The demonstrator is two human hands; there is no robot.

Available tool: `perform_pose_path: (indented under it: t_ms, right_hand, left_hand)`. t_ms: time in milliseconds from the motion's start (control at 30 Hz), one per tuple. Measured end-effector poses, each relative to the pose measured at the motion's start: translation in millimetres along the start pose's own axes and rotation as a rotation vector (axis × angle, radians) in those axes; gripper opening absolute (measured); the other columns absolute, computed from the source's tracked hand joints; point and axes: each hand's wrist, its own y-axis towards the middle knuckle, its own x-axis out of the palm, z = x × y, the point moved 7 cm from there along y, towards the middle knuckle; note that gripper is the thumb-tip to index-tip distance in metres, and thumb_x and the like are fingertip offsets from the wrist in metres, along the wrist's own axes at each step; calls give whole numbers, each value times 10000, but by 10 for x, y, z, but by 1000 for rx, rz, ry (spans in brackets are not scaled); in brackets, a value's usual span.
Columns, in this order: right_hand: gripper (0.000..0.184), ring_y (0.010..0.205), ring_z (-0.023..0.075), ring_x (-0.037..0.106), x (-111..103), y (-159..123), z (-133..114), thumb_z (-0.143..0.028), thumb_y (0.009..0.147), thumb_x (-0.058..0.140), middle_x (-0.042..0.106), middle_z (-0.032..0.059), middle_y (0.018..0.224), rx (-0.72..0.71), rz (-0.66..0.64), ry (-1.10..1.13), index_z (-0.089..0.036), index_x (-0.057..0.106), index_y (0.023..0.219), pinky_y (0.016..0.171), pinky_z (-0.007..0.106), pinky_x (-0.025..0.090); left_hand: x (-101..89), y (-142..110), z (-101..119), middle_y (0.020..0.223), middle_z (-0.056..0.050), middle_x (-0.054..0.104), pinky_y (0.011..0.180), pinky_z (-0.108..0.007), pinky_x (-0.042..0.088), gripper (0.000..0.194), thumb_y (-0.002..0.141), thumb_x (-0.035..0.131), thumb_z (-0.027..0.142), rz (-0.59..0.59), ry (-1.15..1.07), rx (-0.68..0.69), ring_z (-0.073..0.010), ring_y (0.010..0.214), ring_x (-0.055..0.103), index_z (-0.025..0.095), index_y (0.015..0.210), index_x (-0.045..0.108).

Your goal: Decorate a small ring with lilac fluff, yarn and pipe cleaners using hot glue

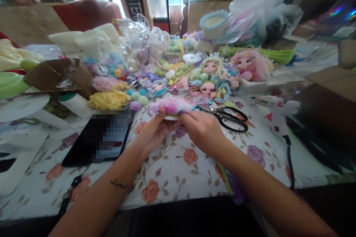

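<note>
Flowered tablecloth, crowded towards its far edge

Dolls and clear plastic bags fill the far part of the worktop. Near its middle is a fluffy pink-and-lilac piece — the left hand pinches its left end between thumb and fingers, the right hand, fingers close together, pinches the right. Black-handled scissors lie just beside the right hand; a dark tablet lies towards the left edge, a white glue gun towards the right.

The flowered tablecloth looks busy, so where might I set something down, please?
The cloth is bare between the left forearm and right forearm, and again between the right forearm, the scissors and the glue gun. Beyond the left hand and right hand it is crowded with dolls, pompoms and yellow yarn; a tablet lies beside the left forearm.
</note>
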Motion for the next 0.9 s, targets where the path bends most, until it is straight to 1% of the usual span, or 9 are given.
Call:
perform_pose_path:
  t_ms: [133,233,367,467,600,700,800,900]
  right_hand:
    - [325,667,172,496,-24,-14,-19,-52,967,361,605,45,714,-43,34,-50,-168,621,809,612,306,335]
    - [350,683,184,499,-53,-30,-32,-41,967,334,613,60,745,-94,60,-70,-148,645,845,613,317,363]
    - [367,727,191,526,-47,-57,-3,-46,976,317,645,82,815,-145,35,-76,-138,664,902,641,314,408]
    - [350,746,191,551,-25,-72,29,-64,987,334,659,89,832,-159,16,-47,-123,674,928,657,306,431]
    - [306,749,185,586,-11,-83,75,-88,991,388,680,82,829,-95,75,36,-127,682,914,662,292,447]
    - [291,754,184,612,-16,-105,80,-88,986,411,700,90,845,-52,157,95,-132,684,899,663,291,466]
    - [287,764,184,638,-8,-125,68,-89,984,418,715,97,867,-31,195,130,-137,693,916,678,291,492]
    - [269,800,188,665,23,-134,104,-100,979,441,727,98,906,26,192,208,-143,707,994,704,292,524]
  left_hand:
    - [11,-1,-5,922,-88,767,866,-264,590,319,875,681,420,2,-28,-13,-171,862,722,114,935,746]
    - [-6,1,-6,868,-72,761,868,-267,593,298,868,692,411,18,-48,-14,-161,823,720,119,893,739]
    - [-16,-6,-11,910,-72,759,911,-290,589,304,882,676,420,33,-62,-35,-170,878,725,127,941,726]
    - [11,-22,-10,945,-70,756,909,-281,591,283,892,672,394,43,-90,-52,-166,901,724,125,973,709]
    - [71,-44,8,1025,-69,750,892,-270,597,313,924,625,397,49,-114,-50,-160,940,717,131,1079,683]
    - [91,-48,4,984,-67,748,852,-255,603,363,958,554,431,64,-106,-57,-152,905,718,134,1134,665]
    - [66,-42,-16,973,-87,747,818,-255,610,434,966,503,483,120,-88,-73,-160,875,721,118,1138,663]
    - [39,-35,-29,963,-114,751,768,-256,618,501,973,445,525,182,-67,-88,-170,839,727,95,1075,680]
